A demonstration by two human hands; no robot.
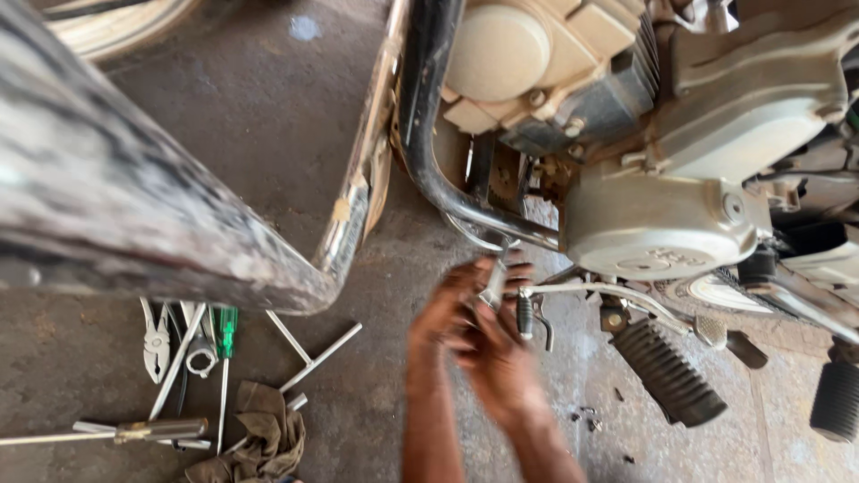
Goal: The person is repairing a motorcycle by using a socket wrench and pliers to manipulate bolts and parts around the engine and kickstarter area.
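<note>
The wrench [495, 284] under the engine [658, 224] we clamp in both blurred hands, left [447, 309] and right [497, 349], fingers closed around it, keeping it square on the fastener.

Both hands [479, 322] blurred; grip on wrench [494, 284] unclear

Illumination is even, warm daylight with soft shadows; both hands [479, 326] are motion-blurred, and the near chrome pipe [134, 206] is defocused.
</note>
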